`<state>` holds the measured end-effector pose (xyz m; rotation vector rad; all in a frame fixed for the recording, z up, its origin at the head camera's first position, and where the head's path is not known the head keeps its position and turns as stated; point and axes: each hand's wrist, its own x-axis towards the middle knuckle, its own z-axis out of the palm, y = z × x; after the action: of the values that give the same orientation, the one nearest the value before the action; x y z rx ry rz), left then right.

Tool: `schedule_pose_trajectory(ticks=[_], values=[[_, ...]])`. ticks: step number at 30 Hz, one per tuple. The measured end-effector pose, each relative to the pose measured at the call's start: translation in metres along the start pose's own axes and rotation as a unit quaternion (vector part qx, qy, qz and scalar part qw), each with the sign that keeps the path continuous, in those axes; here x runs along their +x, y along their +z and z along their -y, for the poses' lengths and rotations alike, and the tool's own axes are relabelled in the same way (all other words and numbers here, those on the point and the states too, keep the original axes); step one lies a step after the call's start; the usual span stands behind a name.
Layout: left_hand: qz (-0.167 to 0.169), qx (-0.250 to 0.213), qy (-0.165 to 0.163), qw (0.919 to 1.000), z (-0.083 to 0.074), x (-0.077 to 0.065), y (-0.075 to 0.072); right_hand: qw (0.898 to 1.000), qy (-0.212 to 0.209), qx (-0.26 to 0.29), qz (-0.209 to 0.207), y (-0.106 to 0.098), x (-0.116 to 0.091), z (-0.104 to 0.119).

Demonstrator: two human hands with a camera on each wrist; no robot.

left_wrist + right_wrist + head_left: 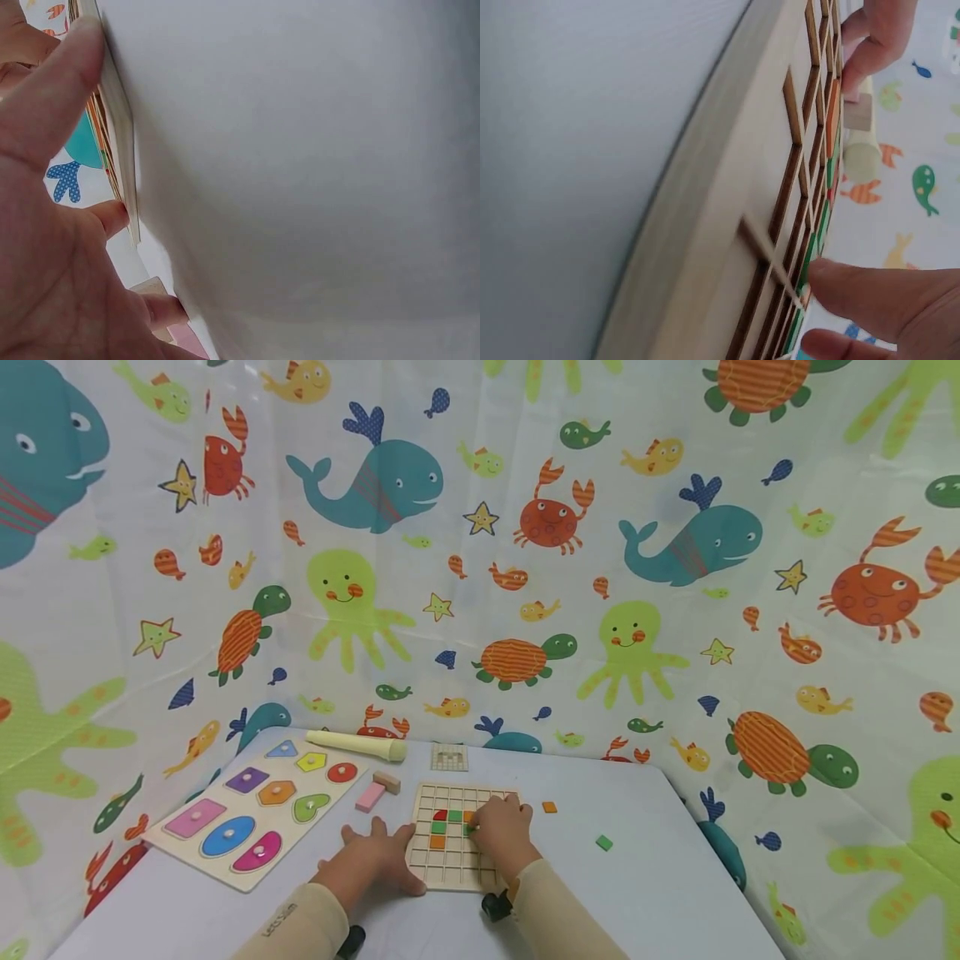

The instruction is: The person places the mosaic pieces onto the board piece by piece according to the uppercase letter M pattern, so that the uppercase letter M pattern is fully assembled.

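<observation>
A square wooden grid board [450, 878] lies on the table, with a red tile [440, 815] and several green and orange tiles in its cells. My left hand [378, 857] is at its left side, fingers spread. In the left wrist view, the thumb and a fingertip touch the board's edge [124, 150]. My right hand [502, 833] is over the board's right half, fingers bent down and pinching a green tile [470, 830] at a cell. In the right wrist view the thumb [862, 296] presses by a green strip in the grid. The hand hides several right-hand cells.
Loose orange [550, 807] and green [604, 842] tiles lie right of the board. A knob puzzle board [247, 881] lies on the left. Behind are pink [370, 797] and brown [387, 782] blocks, a cream stick [352, 743] and a small wooden frame [449, 767].
</observation>
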<state>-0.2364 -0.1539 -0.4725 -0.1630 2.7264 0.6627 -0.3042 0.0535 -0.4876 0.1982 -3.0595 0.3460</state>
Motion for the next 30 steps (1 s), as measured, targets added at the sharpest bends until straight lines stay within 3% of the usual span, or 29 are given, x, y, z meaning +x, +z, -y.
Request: schedule_pose_trajectory(ticks=[9,20,30], values=[[0.003,-0.002,-0.003,1.0,-0.002,0.0,0.001,0.999,0.018,-0.018,-0.03,-0.016,-0.002,-0.036],[0.0,0.003,-0.005,1.0,0.001,-0.002,-0.001,0.995,0.101,0.025,-0.001,-0.035,-0.006,-0.128],[0.0,0.003,-0.001,1.0,-0.001,0.0,-0.001,0.99,0.133,0.05,0.012,-0.058,-0.024,-0.193]])
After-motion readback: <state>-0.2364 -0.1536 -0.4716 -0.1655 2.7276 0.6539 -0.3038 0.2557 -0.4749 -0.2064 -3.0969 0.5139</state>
